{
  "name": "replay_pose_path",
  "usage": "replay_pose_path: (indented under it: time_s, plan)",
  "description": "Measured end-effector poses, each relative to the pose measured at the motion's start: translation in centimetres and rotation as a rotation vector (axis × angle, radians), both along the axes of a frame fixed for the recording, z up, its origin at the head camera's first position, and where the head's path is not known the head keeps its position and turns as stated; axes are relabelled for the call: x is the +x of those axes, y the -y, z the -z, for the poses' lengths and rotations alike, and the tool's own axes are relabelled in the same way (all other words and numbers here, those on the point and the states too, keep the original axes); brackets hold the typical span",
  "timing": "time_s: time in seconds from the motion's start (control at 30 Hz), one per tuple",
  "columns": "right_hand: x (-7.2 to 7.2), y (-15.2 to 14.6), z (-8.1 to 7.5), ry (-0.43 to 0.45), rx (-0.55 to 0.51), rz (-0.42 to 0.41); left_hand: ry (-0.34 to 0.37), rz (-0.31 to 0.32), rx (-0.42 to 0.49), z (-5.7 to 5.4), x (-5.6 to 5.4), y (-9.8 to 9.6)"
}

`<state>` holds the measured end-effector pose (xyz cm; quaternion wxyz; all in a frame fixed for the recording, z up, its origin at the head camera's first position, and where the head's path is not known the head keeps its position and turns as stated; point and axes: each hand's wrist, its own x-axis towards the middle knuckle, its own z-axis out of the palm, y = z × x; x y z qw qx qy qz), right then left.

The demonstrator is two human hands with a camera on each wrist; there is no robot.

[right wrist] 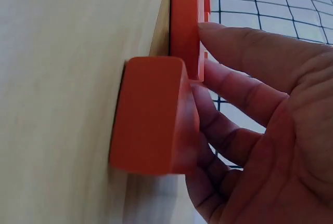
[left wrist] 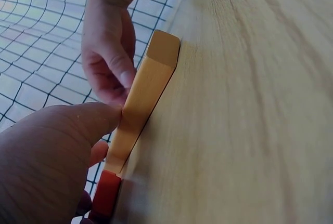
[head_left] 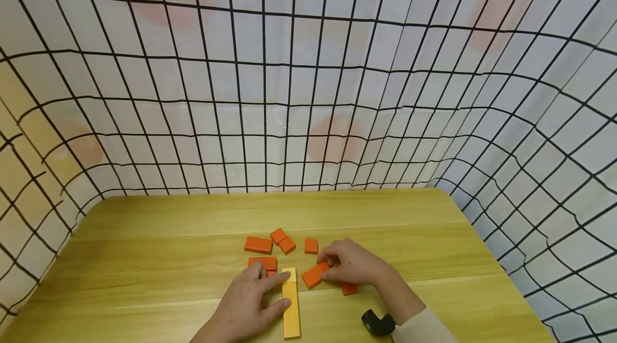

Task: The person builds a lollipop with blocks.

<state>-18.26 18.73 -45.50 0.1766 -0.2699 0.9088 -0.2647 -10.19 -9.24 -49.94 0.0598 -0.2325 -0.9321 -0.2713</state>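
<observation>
A long yellow block lies on the table with a small yellow block at its far end. My left hand rests beside them, index fingertip on the small block and thumb against the long block's side. In the left wrist view that thumb touches the side of the long block. My right hand pinches an orange block between thumb and fingers, just right of the yellow ones. Another orange block, close under the right hand, stands near the curled fingers in the right wrist view.
Beyond the hands lie several orange blocks, among them a larger one and a small one. More orange pieces are partly hidden by the left hand. A black curved object sits by the right sleeve. Black netting surrounds the table.
</observation>
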Motion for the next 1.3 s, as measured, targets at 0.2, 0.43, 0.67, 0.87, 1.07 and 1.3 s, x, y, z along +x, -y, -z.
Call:
replay_pose_path:
  time_s: [0.2, 0.43, 0.67, 0.87, 1.07, 1.3]
  plan:
    - [0.1, -0.5, 0.3, 0.065, -0.036, 0.030, -0.003, 0.010, 0.003, 0.3, -0.1, 0.2]
    - [0.1, -0.8, 0.5, 0.035, -0.030, 0.044, 0.010, 0.028, 0.005, 0.3, 0.0, 0.3]
    - [0.0, 0.0, 0.7, -0.115, 0.022, 0.067, -0.057, 0.048, 0.036, 0.5, 0.1, 0.5]
    - [-0.3, 1.8, 1.0, -0.111, -0.038, 0.042, -0.105, 0.059, 0.054, 0.7, 0.2, 0.5]
    - [-0.3, 3.5, 1.5, -0.011, -0.095, 0.018, -0.093, 0.049, 0.045, 0.7, 0.2, 0.4]
    - [-0.4, 4.2, 1.7, 0.044, -0.113, 0.042, -0.084, 0.042, 0.036, 0.5, 0.1, 0.4]
